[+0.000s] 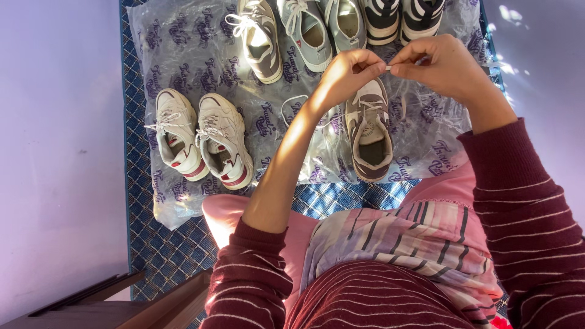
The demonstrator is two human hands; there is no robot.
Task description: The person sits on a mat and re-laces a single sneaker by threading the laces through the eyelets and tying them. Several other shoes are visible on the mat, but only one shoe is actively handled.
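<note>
White shoelace (387, 67) pinched between both hands' grips above brown sneaker (369, 131).

To my left, a pair of white sneakers w/ red trim (198, 141) sits on the clear printed plastic sheet (183, 55), which lies over a blue checked mat (164, 250). Further off, a beige sneaker (259, 36), two grey ones (323, 27) & a black-white striped pair (402, 18) stand in a row. Wooden furniture edge (122, 298) at my lower left.
</note>
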